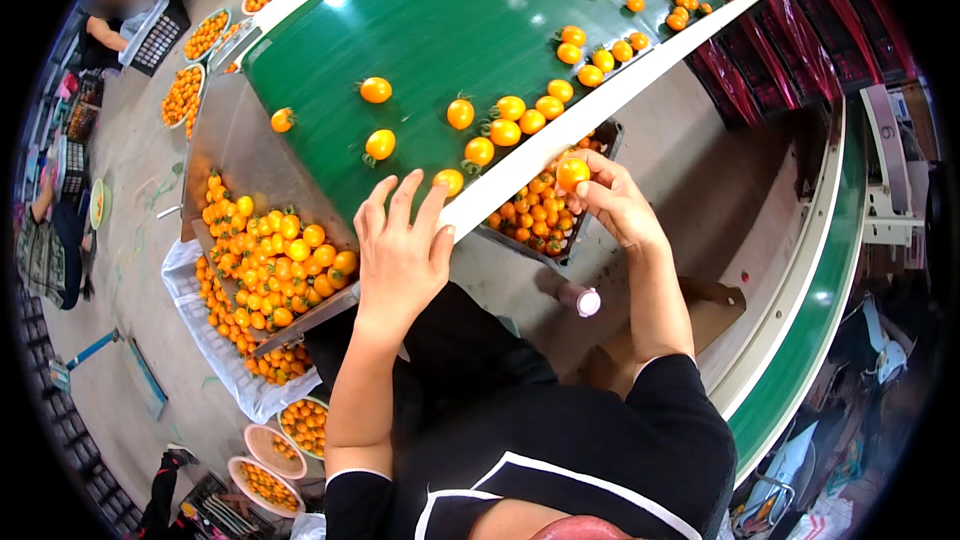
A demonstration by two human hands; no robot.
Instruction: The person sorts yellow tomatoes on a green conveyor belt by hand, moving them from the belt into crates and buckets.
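My left hand lies palm down at the near end of the green conveyor belt, fingers stretched and spread. Its index fingertip is right beside an orange cherry tomato; I cannot tell whether they touch. Beyond the belt's white side rail, my right hand pinches another cherry tomato between thumb and fingers. That tomato is above a dark crate full of redder tomatoes. More tomatoes, some with green stems, lie scattered along the belt, densest by the rail.
At the belt's end, a metal chute holds piled tomatoes over a white-lined crate. Baskets of tomatoes stand on the floor at left, near other people. A second green belt curves along the right. Stacked dark red crates stand far right.
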